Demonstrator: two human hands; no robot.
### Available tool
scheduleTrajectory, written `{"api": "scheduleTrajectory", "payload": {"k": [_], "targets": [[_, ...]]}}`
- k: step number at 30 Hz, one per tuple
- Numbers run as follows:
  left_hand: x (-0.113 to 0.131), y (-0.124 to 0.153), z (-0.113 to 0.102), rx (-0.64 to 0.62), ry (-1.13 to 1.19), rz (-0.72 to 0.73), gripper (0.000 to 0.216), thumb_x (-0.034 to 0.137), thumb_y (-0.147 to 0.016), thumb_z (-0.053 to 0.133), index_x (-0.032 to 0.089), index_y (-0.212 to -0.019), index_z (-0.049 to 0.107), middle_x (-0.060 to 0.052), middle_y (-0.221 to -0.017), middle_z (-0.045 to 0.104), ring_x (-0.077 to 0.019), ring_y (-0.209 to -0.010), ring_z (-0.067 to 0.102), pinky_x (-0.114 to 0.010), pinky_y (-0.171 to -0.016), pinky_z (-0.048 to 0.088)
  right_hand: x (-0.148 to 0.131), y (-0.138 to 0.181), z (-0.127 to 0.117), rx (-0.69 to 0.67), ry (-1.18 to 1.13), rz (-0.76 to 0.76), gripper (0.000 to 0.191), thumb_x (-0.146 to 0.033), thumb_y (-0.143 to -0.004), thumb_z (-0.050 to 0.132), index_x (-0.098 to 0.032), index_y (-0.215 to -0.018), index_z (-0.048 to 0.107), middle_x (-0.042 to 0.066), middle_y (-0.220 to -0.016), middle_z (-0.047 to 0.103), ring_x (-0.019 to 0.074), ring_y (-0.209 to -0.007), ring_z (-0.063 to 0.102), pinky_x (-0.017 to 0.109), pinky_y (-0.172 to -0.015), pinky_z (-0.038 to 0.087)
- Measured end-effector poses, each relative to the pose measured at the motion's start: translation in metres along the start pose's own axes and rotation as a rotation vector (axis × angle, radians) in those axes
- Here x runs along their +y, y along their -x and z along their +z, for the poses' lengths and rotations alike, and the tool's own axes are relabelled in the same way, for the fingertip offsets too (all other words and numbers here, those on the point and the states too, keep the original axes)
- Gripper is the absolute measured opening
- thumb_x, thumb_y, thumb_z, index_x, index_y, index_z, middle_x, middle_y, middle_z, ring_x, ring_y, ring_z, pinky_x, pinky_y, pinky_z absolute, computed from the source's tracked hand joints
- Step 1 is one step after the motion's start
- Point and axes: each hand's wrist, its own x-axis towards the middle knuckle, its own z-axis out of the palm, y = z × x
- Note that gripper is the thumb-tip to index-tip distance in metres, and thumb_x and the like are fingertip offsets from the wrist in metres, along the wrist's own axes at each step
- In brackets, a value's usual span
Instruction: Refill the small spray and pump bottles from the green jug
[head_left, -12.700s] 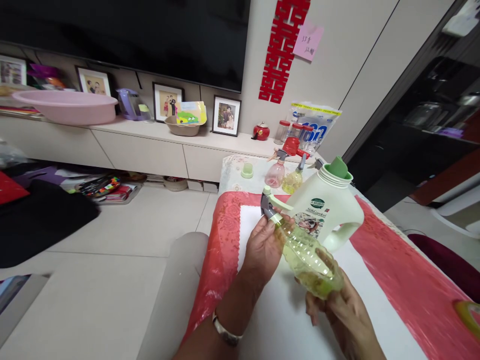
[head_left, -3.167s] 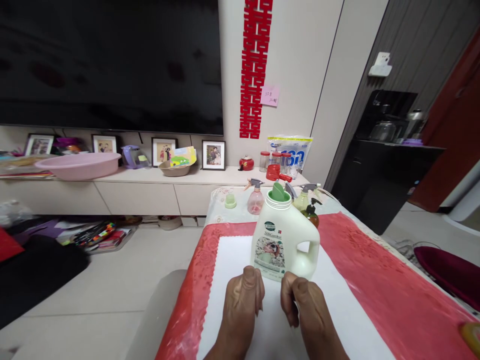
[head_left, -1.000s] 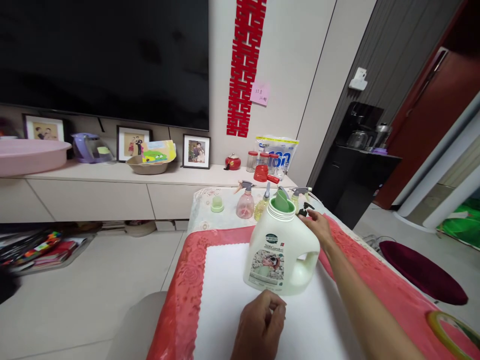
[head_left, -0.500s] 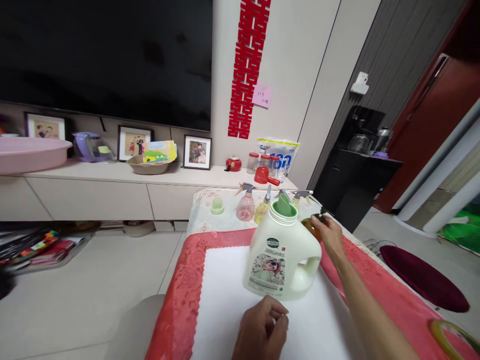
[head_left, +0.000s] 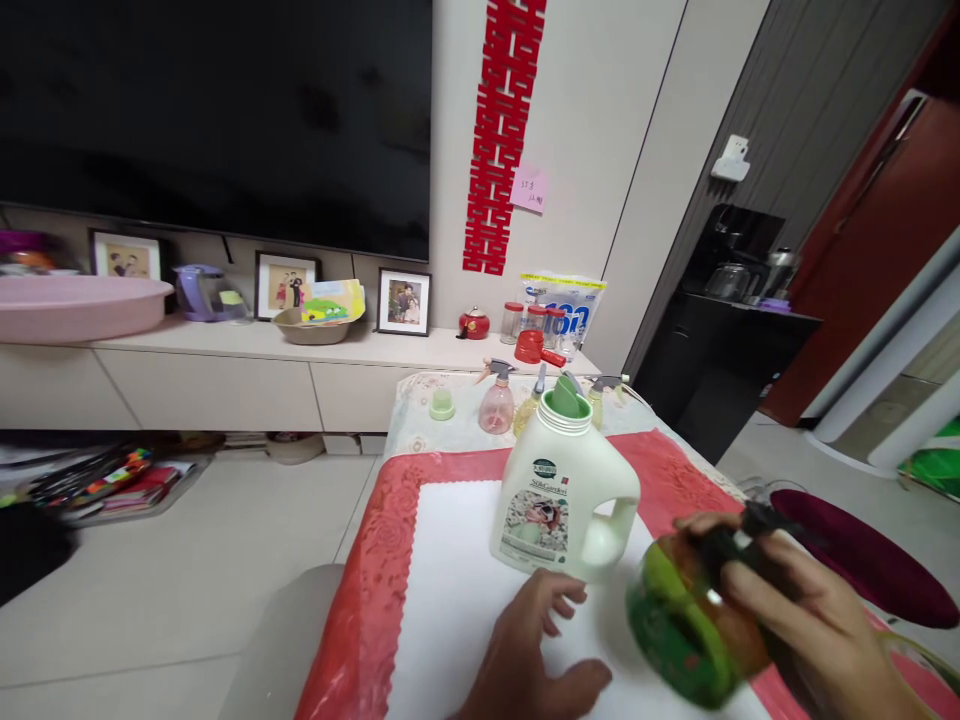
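My right hand [head_left: 821,600] grips an amber pump bottle [head_left: 686,625] with a green label by its black top. The bottle is tilted and smeared by motion above the table's right side. My left hand [head_left: 532,655] holds nothing; its thumb and fingers are apart, just in front of a pale green detergent jug [head_left: 529,480]. The jug stands uncapped and upright on a white sheet [head_left: 442,590], its green spout showing in the neck. A light green cap [head_left: 442,405] sits at the table's far left.
Behind the jug stand a pink spray bottle [head_left: 496,408] and other spray bottles, partly hidden. A red cloth [head_left: 375,540] covers the table under the sheet. On the cabinet beyond are red-lidded jars [head_left: 512,325] and picture frames. A dark red stool [head_left: 862,560] stands at right.
My right hand has brought the amber pump bottle from the table's far right toward me. The fingers of my left hand have spread apart from a closed pose.
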Motion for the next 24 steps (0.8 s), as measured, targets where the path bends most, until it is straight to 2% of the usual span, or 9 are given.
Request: {"api": "scheduleTrajectory", "payload": {"k": [2, 3, 5, 7, 10, 14, 17, 22, 24], "targets": [[-0.002, 0.001, 0.003, -0.064, 0.09, 0.064, 0.086, 0.037, -0.055, 0.089, 0.018, -0.132, 0.057, -0.016, -0.131, 0.063, -0.034, -0.116, 0.061, -0.041, -0.094, 0.051, -0.008, 0.014, 0.023, -0.156, 0.019, -0.044, 0.045, -0.053, -0.071, 0.082, -0.018, -0.098, 0.077, 0.013, -0.11, 0.07, 0.0304, -0.094, 0.07, 0.031, -0.076, 0.062], [-0.002, 0.001, 0.005, -0.077, 0.154, 0.068, 0.095, 0.045, -0.055, 0.089, 0.017, -0.138, 0.052, -0.019, -0.138, 0.059, -0.0371, -0.123, 0.058, -0.045, -0.098, 0.05, -0.012, 0.02, 0.038, -0.2, 0.012, -0.037, 0.045, -0.054, -0.072, 0.081, -0.017, -0.096, 0.077, 0.013, -0.104, 0.071, 0.0291, -0.09, 0.07, 0.031, -0.075, 0.062], [-0.001, 0.003, 0.01, -0.041, 0.285, 0.029, 0.094, 0.057, -0.068, 0.081, 0.016, -0.144, 0.045, -0.022, -0.146, 0.054, -0.0381, -0.132, 0.054, -0.047, -0.107, 0.046, -0.019, 0.028, 0.067, -0.209, 0.001, -0.003, 0.046, -0.058, -0.076, 0.077, -0.018, -0.098, 0.075, 0.011, -0.102, 0.07, 0.0257, -0.089, 0.069, 0.03, -0.078, 0.06], [-0.001, 0.004, 0.014, 0.071, 0.37, -0.035, 0.084, 0.06, -0.079, 0.072, 0.016, -0.145, 0.044, -0.022, -0.149, 0.052, -0.0359, -0.137, 0.052, -0.046, -0.115, 0.042, -0.022, 0.033, 0.091, -0.188, -0.035, 0.009, 0.048, -0.061, -0.075, 0.077, -0.018, -0.095, 0.075, 0.01, -0.099, 0.07, 0.0238, -0.087, 0.068, 0.028, -0.078, 0.059], [-0.002, 0.004, 0.014, 0.189, 0.398, -0.049, 0.083, 0.061, -0.079, 0.073, 0.015, -0.143, 0.047, -0.022, -0.149, 0.054, -0.0362, -0.137, 0.053, -0.045, -0.116, 0.042, -0.019, 0.037, 0.111, -0.116, -0.108, 0.031, 0.051, -0.063, -0.071, 0.079, -0.017, -0.094, 0.075, 0.01, -0.097, 0.07, 0.0244, -0.087, 0.067, 0.028, -0.076, 0.059], [-0.002, 0.001, 0.01, 0.232, 0.39, -0.106, 0.074, 0.057, -0.08, 0.072, 0.015, -0.138, 0.053, -0.02, -0.142, 0.062, -0.035, -0.132, 0.058, -0.044, -0.114, 0.045, -0.012, 0.037, 0.115, -0.035, -0.123, 0.069, 0.057, -0.064, -0.067, 0.083, -0.018, -0.101, 0.074, 0.012, -0.105, 0.071, 0.0283, -0.097, 0.068, 0.032, -0.082, 0.06], [0.001, 0.001, 0.008, 0.244, 0.35, -0.149, 0.066, 0.053, -0.083, 0.07, 0.016, -0.135, 0.058, -0.017, -0.136, 0.067, -0.0327, -0.128, 0.062, -0.041, -0.112, 0.046, -0.01, 0.035, 0.112, -0.069, -0.099, 0.067, 0.059, -0.065, -0.07, 0.081, -0.018, -0.105, 0.072, 0.013, -0.112, 0.07, 0.0293, -0.104, 0.067, 0.033, -0.087, 0.059], [0.009, 0.001, 0.006, 0.194, 0.312, -0.17, 0.064, 0.057, -0.082, 0.069, 0.019, -0.133, 0.063, -0.016, -0.131, 0.071, -0.0332, -0.125, 0.063, -0.042, -0.111, 0.047, -0.01, 0.036, 0.108, -0.088, -0.172, 0.133, 0.059, -0.063, -0.067, 0.083, -0.017, -0.103, 0.072, 0.012, -0.11, 0.069, 0.0282, -0.101, 0.067, 0.033, -0.089, 0.057], [0.011, -0.004, 0.007, 0.173, 0.318, -0.199, 0.062, 0.058, -0.08, 0.07, 0.022, -0.13, 0.065, -0.013, -0.127, 0.072, -0.0344, -0.124, 0.064, -0.044, -0.109, 0.048, -0.008, 0.034, 0.104, -0.135, -0.227, 0.149, 0.056, -0.061, -0.066, 0.084, -0.018, -0.1, 0.073, 0.011, -0.108, 0.069, 0.0275, -0.101, 0.065, 0.033, -0.089, 0.055]]}}
